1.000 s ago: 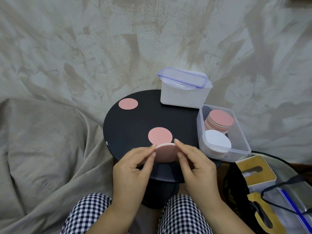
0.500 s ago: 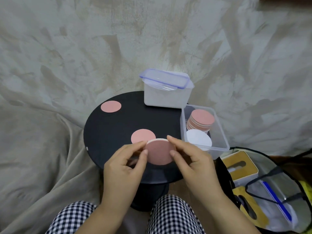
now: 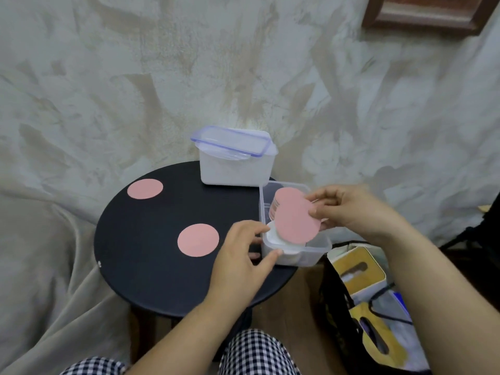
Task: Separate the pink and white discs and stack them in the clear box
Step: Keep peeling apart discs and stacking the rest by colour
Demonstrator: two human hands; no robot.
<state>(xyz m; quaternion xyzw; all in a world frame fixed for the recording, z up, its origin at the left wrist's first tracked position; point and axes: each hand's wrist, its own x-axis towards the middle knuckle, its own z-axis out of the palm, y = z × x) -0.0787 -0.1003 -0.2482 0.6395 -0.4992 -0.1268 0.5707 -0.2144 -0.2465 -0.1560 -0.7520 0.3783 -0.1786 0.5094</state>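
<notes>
My right hand [image 3: 351, 209] pinches a pink disc [image 3: 295, 220] by its right edge and holds it tilted over the clear box [image 3: 319, 246]. Inside the box, a stack of pink discs [image 3: 282, 194] stands at the far end. A stack of white discs [image 3: 272, 235] at the near end is partly covered by the held disc. My left hand [image 3: 243, 255] is at the box's near left corner. Its fingertips touch the edge of the top white disc and its thumb lies on the box wall. Two loose pink discs [image 3: 145, 188] [image 3: 198, 240] lie on the round black table [image 3: 151, 253].
A lidded white container [image 3: 235, 161] stands at the table's back edge, just behind the clear box. A black bag with a yellow wooden box [image 3: 359, 269] and cables sits on the floor to the right. Beige cloth lies to the left.
The joined pink and white pair has been split. My right hand carried the pink disc over the box. My left hand moved right to the white stack. The camera view shifted right.
</notes>
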